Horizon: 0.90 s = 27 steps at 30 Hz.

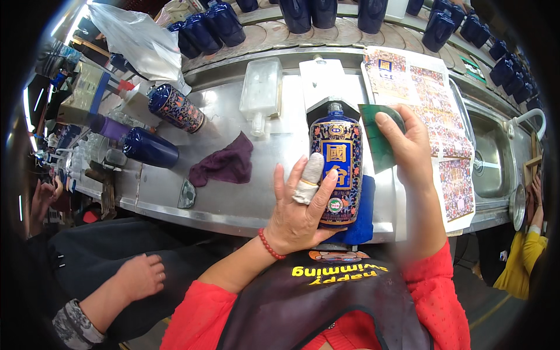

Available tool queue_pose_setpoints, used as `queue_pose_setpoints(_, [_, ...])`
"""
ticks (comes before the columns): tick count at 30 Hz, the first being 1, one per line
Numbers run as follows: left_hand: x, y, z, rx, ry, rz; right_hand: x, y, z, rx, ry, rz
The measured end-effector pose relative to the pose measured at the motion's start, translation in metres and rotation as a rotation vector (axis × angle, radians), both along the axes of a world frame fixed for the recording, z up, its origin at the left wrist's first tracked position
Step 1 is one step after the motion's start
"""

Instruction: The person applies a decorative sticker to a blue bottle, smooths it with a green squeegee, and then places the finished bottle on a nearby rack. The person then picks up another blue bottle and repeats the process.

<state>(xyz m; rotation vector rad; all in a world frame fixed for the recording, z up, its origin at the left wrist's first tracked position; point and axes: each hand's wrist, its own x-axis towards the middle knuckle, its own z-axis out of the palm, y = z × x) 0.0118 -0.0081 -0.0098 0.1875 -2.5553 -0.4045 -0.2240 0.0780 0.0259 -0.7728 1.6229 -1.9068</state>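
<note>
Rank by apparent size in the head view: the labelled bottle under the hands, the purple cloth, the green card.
1. Labelled bottle, largest, though nearest the camera.
2. Purple cloth.
3. Green card, smallest, partly hidden by the right hand.
The left hand steadies the bottle.

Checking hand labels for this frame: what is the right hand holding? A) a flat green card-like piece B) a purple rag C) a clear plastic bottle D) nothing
A: the right hand grips a flat green piece beside the labelled blue bottle, which the left hand steadies; the purple rag lies untouched on the metal counter.
</note>
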Motion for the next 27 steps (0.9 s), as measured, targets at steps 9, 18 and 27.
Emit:
queue_pose_setpoints(9, [0.007,-0.011,-0.013,0.226,-0.004,-0.093,0.006,0.011,0.003,0.143,0.631,-0.141])
queue_pose_setpoints(18, [-0.029,-0.056,0.009,0.044,0.016,-0.037,0.022,0.02,-0.012,0.187,1.103,-0.029])
queue_pose_setpoints(27, [-0.047,-0.067,0.025,-0.082,0.04,-0.037,0.025,0.009,-0.012,0.189,1.167,-0.008])
